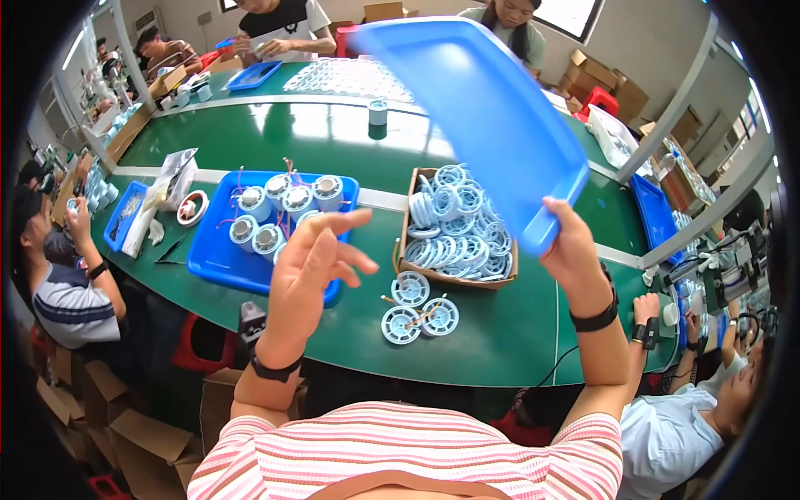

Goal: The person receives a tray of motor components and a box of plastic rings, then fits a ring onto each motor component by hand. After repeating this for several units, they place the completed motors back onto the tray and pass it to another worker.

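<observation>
My right hand (572, 250) grips one end of a blue plastic tray (500, 125), raised and tilted above the table. My left hand (310, 271) is in the air with its fingers apart, holding nothing. Behind it lies another blue tray (218, 260) with several light-blue cylindrical motor-like parts (297, 200), thin wires sticking up from them. Under the raised tray stands a cardboard box (492, 283) full of light-blue plastic rings (450, 208). Just in front of the box, three round spoked light-blue parts (410, 289) with short wires rest on the green table (358, 350).
A single cylinder (377, 112) stands farther back. To the left are a roll of tape (192, 208), tweezers (172, 250) and a small blue tray (127, 218). White rings cover a sheet (346, 79) at the far side. Co-workers sit around the table.
</observation>
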Available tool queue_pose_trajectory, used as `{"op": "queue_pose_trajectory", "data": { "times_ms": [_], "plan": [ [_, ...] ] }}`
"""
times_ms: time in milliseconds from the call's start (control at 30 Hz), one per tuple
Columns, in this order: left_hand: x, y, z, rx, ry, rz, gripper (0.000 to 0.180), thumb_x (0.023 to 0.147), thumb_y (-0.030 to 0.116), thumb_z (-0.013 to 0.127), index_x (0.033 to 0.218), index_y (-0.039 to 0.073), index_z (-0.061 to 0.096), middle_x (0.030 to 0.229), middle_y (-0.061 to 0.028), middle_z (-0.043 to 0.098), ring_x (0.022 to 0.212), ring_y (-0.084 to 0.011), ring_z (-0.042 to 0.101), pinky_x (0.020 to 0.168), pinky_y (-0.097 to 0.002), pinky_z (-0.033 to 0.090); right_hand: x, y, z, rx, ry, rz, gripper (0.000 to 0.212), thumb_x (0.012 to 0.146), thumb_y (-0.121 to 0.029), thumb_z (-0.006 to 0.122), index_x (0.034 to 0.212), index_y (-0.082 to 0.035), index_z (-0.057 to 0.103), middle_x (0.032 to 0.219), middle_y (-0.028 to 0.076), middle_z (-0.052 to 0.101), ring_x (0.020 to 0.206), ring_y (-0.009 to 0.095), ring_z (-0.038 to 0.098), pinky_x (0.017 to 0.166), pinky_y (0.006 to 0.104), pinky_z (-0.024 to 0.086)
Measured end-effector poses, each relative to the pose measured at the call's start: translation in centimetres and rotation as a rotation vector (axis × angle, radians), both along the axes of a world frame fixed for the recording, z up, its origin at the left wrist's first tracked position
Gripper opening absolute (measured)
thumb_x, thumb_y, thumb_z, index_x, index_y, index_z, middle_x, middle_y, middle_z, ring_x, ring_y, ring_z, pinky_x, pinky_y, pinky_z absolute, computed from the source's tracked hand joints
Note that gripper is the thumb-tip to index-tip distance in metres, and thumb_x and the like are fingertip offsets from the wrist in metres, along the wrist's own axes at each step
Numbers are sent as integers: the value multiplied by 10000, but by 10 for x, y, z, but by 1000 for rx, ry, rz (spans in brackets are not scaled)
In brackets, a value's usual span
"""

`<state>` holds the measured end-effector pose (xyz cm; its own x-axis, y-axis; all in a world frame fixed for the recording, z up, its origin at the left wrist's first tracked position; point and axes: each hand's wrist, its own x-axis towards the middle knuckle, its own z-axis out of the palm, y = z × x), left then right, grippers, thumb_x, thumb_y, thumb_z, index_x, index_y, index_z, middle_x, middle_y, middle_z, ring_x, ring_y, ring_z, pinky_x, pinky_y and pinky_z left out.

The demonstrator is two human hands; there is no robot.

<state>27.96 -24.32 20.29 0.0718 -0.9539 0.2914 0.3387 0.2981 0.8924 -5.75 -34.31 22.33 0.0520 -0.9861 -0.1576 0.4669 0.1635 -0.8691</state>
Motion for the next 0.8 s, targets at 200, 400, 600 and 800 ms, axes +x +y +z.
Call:
{"op": "queue_pose_trajectory", "data": {
  "times_ms": [200, 400, 600, 800],
  "plan": [
    [14, 21, -13, -39, -381, 232, 183, 1051, 161, 561, 1102, 5, 643, 1092, -114, 715, 783, -118, 681, 684, -237, 501, -170, -178, -94, -99, 42, -323, 159, 1003, -140, 572, 1137, -54, 566, 986, 67, 685, 782, 206, 700, 596, 298, 595],
    [41, 39, -18, -35, -785, 587, 85, 955, 85, 674, 1023, 41, 699, 1050, -102, 717, 832, -168, 680, 711, -274, 488, -307, -318, -191, 1, 64, -366, 267, 1016, -229, 608, 1182, -23, 570, 1026, 135, 691, 838, 282, 708, 723, 348, 633],
    [64, 39, -33, -63, -1281, 771, 156, 834, 59, 764, 984, 83, 731, 1085, -80, 695, 1002, -240, 654, 888, -364, 463, -332, -327, -202, -23, -103, -327, 509, 977, -254, 695, 1381, -16, 496, 1346, 171, 565, 1239, 309, 570, 1068, 418, 507],
    [40, -7, -46, -143, -1511, 836, 205, 761, 182, 833, 923, 103, 734, 1340, -100, 579, 1348, -328, 456, 1120, -570, 253, -220, -244, -176, 178, 125, -447, 498, 984, -231, 679, 1401, -20, 506, 1372, 131, 571, 1252, 273, 568, 1077, 380, 477]
  ]
}}
